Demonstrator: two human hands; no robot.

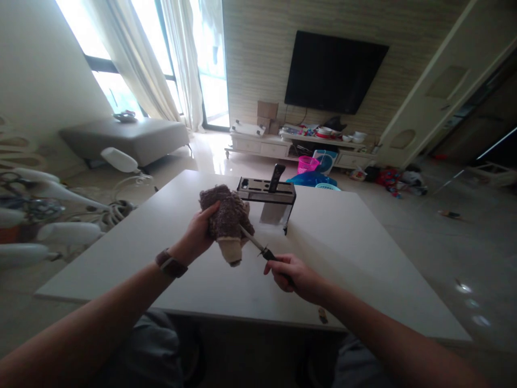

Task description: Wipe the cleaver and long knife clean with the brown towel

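Note:
A fuzzy brown cloth thing [226, 215] with a pale lower end hangs above the white table [181, 280]. My left hand [198, 231] grips its left side, thumb on top. In my right hand [288, 275] is the black handle of a thin metal rod [252, 238], which looks like a sharpening steel. The rod slants up to the left, and its tip meets the cloth's right side. Behind the cloth, a metal knife rack [266, 192] stands on the table with a black handle [277, 177] sticking up from its top.
A small brown item [322, 315] lies near the table's front edge. White lamp-like parts [68, 233] and cables are at the left. Beyond the table stand a pink basket [307, 164], a blue bag [309, 179] and a low cabinet [262, 146] below a television [335, 73].

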